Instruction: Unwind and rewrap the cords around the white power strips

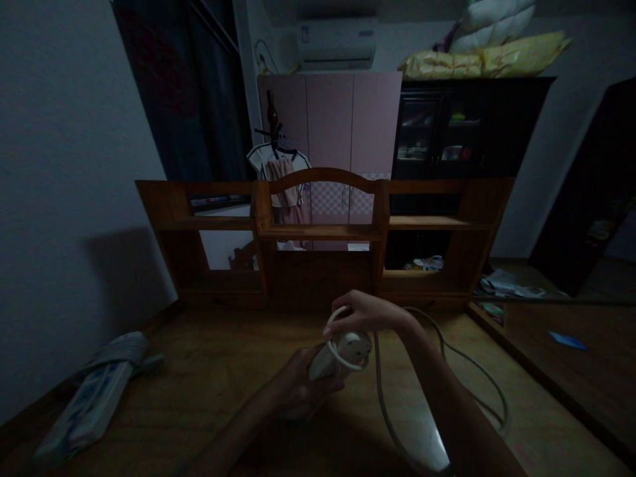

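Over the desk [209,361], left hand [298,384] grips power strip [324,363], right hand [366,311] pinches cord [378,368]; loose loop [348,366] could slip off.

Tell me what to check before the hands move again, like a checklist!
1. Left hand grips the power strip: ok.
2. Right hand has hold of the cord: ok.
3. Some cord loops around the strip: ok.
4. No cord lying loose: not ok, a long curve rests on the table.
5. Other power strip apart from the hands: ok, it lies off to the left.
6. Cord's plug unplugged: cannot tell, no plug shows clearly.
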Tool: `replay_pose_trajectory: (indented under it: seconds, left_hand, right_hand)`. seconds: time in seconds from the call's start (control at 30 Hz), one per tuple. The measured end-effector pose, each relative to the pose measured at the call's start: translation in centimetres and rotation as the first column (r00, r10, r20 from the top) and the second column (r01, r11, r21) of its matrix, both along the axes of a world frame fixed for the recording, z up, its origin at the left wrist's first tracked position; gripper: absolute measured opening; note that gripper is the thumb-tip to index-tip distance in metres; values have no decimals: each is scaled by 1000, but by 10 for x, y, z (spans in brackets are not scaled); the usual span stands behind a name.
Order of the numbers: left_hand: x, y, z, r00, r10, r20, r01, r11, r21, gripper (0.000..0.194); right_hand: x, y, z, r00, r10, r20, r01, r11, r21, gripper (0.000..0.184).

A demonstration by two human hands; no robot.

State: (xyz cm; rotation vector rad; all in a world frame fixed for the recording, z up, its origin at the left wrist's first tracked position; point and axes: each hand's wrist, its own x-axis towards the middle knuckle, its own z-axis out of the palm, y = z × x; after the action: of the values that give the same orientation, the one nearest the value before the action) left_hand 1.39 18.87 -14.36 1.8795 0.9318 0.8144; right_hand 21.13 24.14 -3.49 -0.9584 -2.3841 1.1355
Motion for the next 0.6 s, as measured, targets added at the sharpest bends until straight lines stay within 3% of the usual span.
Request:
replay_pose_trajectory:
  seconds: [0.27,0.43,0.6]
  left_hand:
    - [-3,16,-13,986,124,114,-117,991,-65,43]
    - [-1,9,-12,998,51,34,-52,998,37,37]
    - [1,5,-6,999,39,-4,-39,998,49,35]
  right_hand:
    - [-14,29,-35,933,-120,-340,63,983,-174,46]
    - [-15,32,-42,944,-67,-324,-20,965,-260,45]
    - [-15,29,-43,954,-96,-285,5,953,-304,48]
